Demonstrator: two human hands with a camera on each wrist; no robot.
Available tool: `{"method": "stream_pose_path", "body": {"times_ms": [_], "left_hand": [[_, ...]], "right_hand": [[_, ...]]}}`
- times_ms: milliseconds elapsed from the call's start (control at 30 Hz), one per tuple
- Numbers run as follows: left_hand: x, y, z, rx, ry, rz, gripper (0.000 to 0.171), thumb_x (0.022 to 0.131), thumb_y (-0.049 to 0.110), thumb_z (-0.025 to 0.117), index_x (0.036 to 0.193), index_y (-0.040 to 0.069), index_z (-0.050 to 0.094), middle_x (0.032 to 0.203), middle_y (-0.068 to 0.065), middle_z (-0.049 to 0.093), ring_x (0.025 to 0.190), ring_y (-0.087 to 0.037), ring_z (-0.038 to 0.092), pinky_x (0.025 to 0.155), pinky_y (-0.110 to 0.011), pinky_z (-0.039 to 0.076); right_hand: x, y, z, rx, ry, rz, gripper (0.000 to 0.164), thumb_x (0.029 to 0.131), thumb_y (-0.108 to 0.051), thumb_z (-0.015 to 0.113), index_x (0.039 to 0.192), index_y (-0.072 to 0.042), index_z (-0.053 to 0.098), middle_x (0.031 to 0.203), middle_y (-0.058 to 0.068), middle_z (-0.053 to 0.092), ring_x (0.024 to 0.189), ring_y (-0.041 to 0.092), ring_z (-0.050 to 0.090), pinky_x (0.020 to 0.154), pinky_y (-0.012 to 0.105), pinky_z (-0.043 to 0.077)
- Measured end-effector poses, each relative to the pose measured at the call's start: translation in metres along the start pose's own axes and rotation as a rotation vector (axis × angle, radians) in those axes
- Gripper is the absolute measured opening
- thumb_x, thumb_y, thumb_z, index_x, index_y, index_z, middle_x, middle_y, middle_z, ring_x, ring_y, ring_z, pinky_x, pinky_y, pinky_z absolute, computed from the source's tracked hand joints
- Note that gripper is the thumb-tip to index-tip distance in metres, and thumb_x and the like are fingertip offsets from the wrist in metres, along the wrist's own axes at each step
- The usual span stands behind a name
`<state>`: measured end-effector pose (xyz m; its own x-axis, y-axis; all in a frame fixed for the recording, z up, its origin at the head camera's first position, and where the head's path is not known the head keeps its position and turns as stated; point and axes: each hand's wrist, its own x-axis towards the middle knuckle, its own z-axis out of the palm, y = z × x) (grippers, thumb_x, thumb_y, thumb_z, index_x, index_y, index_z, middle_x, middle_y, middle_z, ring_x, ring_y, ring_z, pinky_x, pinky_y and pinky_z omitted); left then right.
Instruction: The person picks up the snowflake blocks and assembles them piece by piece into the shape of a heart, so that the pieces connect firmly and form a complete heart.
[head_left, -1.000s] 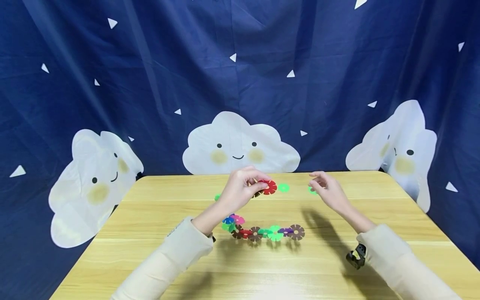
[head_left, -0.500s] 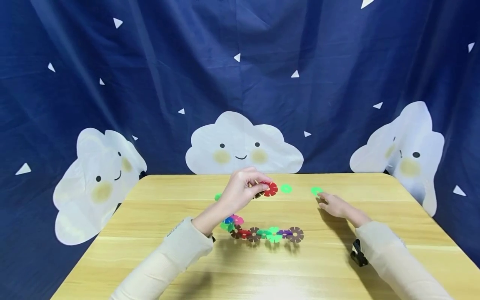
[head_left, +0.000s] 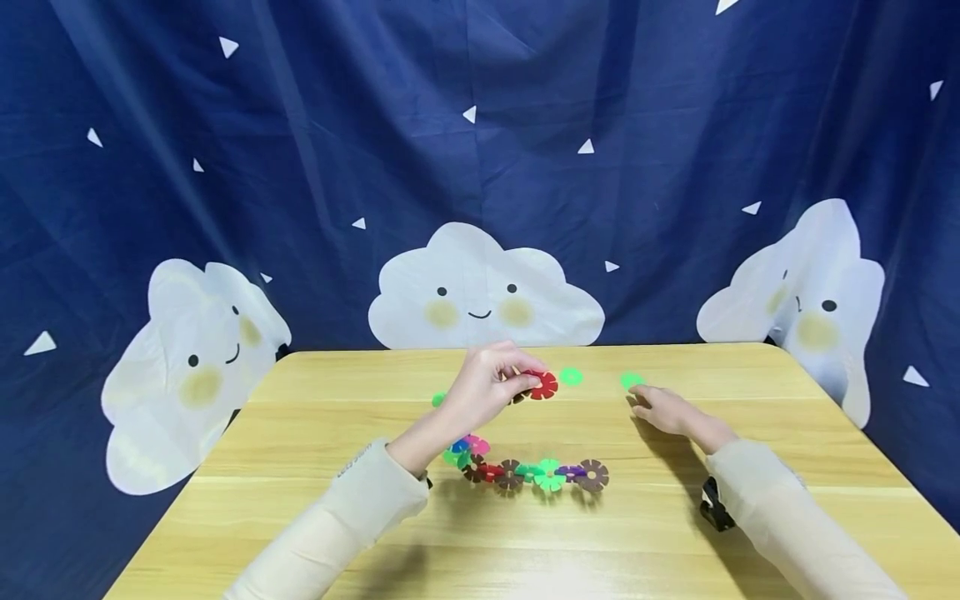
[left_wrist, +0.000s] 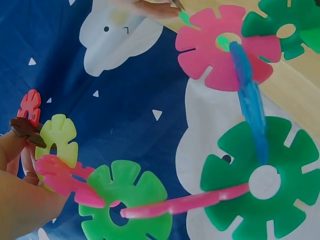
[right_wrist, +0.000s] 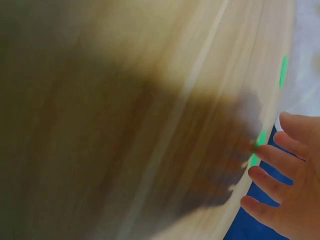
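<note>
My left hand (head_left: 486, 382) is raised over the far part of the table, thumb and fingers pinching one end of a chain of slotted flower-shaped discs. A red disc (head_left: 546, 386) pokes out past the fingertips; a brown disc (left_wrist: 26, 131) and a yellow-green disc (left_wrist: 61, 137) sit right at the grip in the left wrist view. From there the chain curves down through pink and green discs to a brown disc (head_left: 592, 475) nearer me. My right hand (head_left: 670, 410) reaches low over the table, fingers extended, fingertips right at a loose bright green disc (head_left: 631, 380).
Another loose green disc (head_left: 571, 377) lies near the table's far edge, between the two hands. The wooden table (head_left: 360, 517) ends at a dark blue curtain (head_left: 480, 167) with white cloud faces. A black wrist device (head_left: 716, 507) hangs under the right sleeve.
My right hand has come down and slightly right, its loosely curled fingers straightening beside the green disc. The left hand keeps its pinch on the chain and has sunk slightly.
</note>
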<state>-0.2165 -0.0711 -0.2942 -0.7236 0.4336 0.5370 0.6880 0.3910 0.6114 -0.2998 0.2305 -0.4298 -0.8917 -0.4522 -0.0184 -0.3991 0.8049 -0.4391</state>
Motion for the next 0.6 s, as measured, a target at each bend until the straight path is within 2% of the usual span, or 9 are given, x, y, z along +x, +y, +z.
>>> {"method": "stream_pose_path", "body": {"times_ms": [100, 167, 233, 400, 533, 600], "left_hand": [[0.0005, -0.0009, 0.0022, -0.008, -0.001, 0.005, 0.012, 0.075, -0.002, 0.07, 0.086, 0.002, 0.072, 0.077, -0.006, 0.064, 0.058, -0.01, 0.053, 0.054, -0.019, 0.046], [0.0, -0.0002, 0.0022, -0.013, -0.014, -0.006, 0.012, 0.076, -0.002, 0.069, 0.087, 0.002, 0.072, 0.078, -0.006, 0.064, 0.057, -0.008, 0.052, 0.053, -0.019, 0.046], [0.0001, 0.0006, 0.0025, -0.015, -0.032, -0.019, 0.012, 0.076, -0.001, 0.07, 0.088, 0.002, 0.072, 0.079, -0.006, 0.064, 0.057, -0.006, 0.052, 0.052, -0.019, 0.046], [-0.0003, 0.0033, 0.003, -0.025, -0.07, -0.046, 0.012, 0.078, 0.0, 0.068, 0.09, 0.002, 0.071, 0.082, -0.007, 0.063, 0.056, -0.005, 0.051, 0.051, -0.02, 0.046], [-0.0009, 0.0038, 0.0031, -0.02, -0.073, -0.062, 0.012, 0.078, 0.0, 0.068, 0.09, 0.003, 0.071, 0.085, -0.006, 0.065, 0.056, -0.005, 0.051, 0.05, -0.02, 0.045], [-0.0009, 0.0036, 0.0033, -0.012, -0.071, -0.063, 0.013, 0.078, 0.0, 0.068, 0.09, 0.004, 0.071, 0.085, -0.006, 0.066, 0.056, -0.005, 0.052, 0.049, -0.019, 0.045]], "right_hand": [[-0.0022, -0.0011, -0.0018, -0.017, 0.058, -0.008, 0.029, 0.089, -0.007, 0.052, 0.111, 0.011, 0.055, 0.097, 0.025, 0.062, 0.093, 0.04, 0.058, 0.081, 0.049, 0.046], [-0.002, -0.0029, -0.0029, -0.025, 0.085, -0.009, 0.026, 0.089, -0.007, 0.052, 0.108, 0.009, 0.058, 0.088, 0.018, 0.064, 0.082, 0.033, 0.061, 0.073, 0.046, 0.048], [-0.0016, -0.0043, -0.0033, -0.033, 0.095, -0.003, 0.026, 0.089, -0.007, 0.052, 0.11, 0.008, 0.057, 0.089, 0.016, 0.064, 0.082, 0.03, 0.06, 0.073, 0.045, 0.047], [-0.0022, -0.0032, -0.0014, -0.042, 0.074, -0.022, 0.029, 0.086, -0.003, 0.054, 0.112, 0.01, 0.056, 0.094, 0.019, 0.064, 0.089, 0.035, 0.06, 0.078, 0.048, 0.046], [-0.0031, -0.0018, 0.0001, -0.01, 0.066, -0.018, 0.028, 0.083, -0.004, 0.06, 0.109, 0.007, 0.058, 0.084, 0.013, 0.065, 0.079, 0.028, 0.062, 0.071, 0.043, 0.049], [-0.0035, -0.0015, 0.0005, -0.003, 0.065, -0.022, 0.03, 0.082, -0.005, 0.062, 0.11, 0.007, 0.057, 0.085, 0.014, 0.065, 0.078, 0.027, 0.062, 0.07, 0.042, 0.049]]}}
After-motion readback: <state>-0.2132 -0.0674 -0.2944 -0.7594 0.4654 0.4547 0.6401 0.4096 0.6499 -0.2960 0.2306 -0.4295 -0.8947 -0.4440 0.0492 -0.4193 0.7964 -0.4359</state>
